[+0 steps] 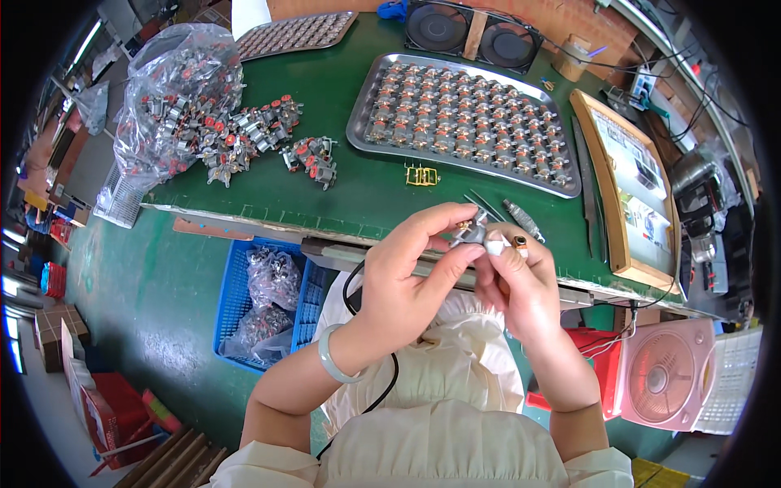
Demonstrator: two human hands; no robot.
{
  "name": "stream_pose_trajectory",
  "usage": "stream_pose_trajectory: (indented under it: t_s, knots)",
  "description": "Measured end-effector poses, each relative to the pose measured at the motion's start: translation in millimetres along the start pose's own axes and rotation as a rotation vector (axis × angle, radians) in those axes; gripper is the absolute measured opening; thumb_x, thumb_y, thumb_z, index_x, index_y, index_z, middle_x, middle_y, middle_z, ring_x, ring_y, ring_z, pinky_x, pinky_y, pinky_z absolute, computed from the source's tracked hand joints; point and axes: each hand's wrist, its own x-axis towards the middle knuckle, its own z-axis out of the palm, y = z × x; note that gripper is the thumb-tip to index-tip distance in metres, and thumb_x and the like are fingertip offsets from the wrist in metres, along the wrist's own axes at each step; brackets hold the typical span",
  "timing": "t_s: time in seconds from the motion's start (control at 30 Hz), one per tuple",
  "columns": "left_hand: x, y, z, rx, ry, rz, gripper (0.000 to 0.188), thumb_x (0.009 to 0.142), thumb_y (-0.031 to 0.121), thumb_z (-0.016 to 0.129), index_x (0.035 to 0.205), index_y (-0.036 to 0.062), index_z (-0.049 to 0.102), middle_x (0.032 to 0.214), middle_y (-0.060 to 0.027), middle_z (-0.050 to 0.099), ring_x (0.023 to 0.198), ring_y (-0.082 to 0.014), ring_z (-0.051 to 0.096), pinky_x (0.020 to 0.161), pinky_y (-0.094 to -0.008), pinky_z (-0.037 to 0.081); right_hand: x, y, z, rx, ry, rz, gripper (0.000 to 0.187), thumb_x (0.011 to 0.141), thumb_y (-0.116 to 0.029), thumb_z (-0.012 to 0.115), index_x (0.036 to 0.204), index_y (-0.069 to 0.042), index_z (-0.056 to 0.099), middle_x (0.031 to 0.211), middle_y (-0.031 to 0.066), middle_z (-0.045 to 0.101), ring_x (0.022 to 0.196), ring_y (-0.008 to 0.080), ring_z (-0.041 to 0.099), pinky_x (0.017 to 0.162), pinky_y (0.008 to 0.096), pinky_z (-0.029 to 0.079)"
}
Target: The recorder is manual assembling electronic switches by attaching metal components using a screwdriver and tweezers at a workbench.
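Above the bench's near edge, my left hand (pixel 411 264) pinches a small silvery metal component (pixel 469 233) between thumb and fingers. My right hand (pixel 525 285) meets it from the other side, fingers curled in and white wraps on its thumb and a finger. A small copper-coloured round piece with a dark centre (pixel 521 241) shows at the right fingers; how it is held is unclear. Just beyond the hands lie a grey-handled tool (pixel 523 220) and thin metal tweezers (pixel 486 205). A yellow metal frame piece (pixel 422 176) rests on the green bench top (pixel 325 203).
A metal tray (pixel 358 134) holds rows of similar components. Loose components (pixel 313 160) lie left, beside a full plastic bag (pixel 175 102). Fans (pixel 439 28) stand at the back. A wooden-framed panel (pixel 622 187) and long blade (pixel 586 175) lie right. Below is a blue crate (pixel 236 297).
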Motion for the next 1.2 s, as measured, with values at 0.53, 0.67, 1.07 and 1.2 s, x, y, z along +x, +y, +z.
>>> stream_pose_trajectory:
  t_s: [0.53,0.67,1.07,1.2]
  knots:
    - [32.0,-27.8,-11.3,-0.053,-0.324,-0.186,0.044,0.080,0.001,0.055,0.120,0.0000,0.035,0.105,-0.0131,0.053,0.095,-0.0183,0.055,0.074,-0.0279,0.048,49.6,-47.5,-30.7,-1.059,-0.288,-0.491,0.036,0.062,0.010,0.056,0.096,-0.001,0.056,0.080,0.0104,0.052,0.069,0.0216,0.053,0.060,0.0286,0.042]
    - [37.2,-29.1,-15.9,-0.050,-0.304,-0.213,0.043,0.080,0.001,0.055,0.119,0.0001,0.037,0.106,-0.0131,0.053,0.095,-0.0182,0.055,0.075,-0.0277,0.047,60.4,-48.4,-28.5,-1.167,-0.303,-0.579,0.036,0.060,0.007,0.057,0.095,-0.002,0.056,0.082,0.0103,0.052,0.066,0.0248,0.055,0.056,0.0310,0.044]
    - [43.0,-38.7,-13.5,0.160,-0.204,-0.058,0.022,0.076,-0.002,0.058,0.097,-0.0015,0.051,0.092,-0.0128,0.057,0.076,-0.0202,0.058,0.066,-0.0280,0.049,71.1,-53.8,-24.7,-1.468,-0.290,-0.558,0.024,0.059,-0.001,0.063,0.079,-0.004,0.049,0.076,0.0094,0.049,0.059,0.0273,0.053,0.048,0.0351,0.042]
    - [47.6,-46.2,-10.6,0.342,-0.147,0.168,0.022,0.071,-0.005,0.060,0.092,-0.0013,0.053,0.088,-0.0132,0.056,0.072,-0.0239,0.056,0.061,-0.0303,0.046,66.8,-46.1,-21.1,-1.487,-0.153,-0.571,0.022,0.059,0.001,0.062,0.077,-0.002,0.049,0.070,0.0110,0.048,0.060,0.0294,0.052,0.048,0.0351,0.042]
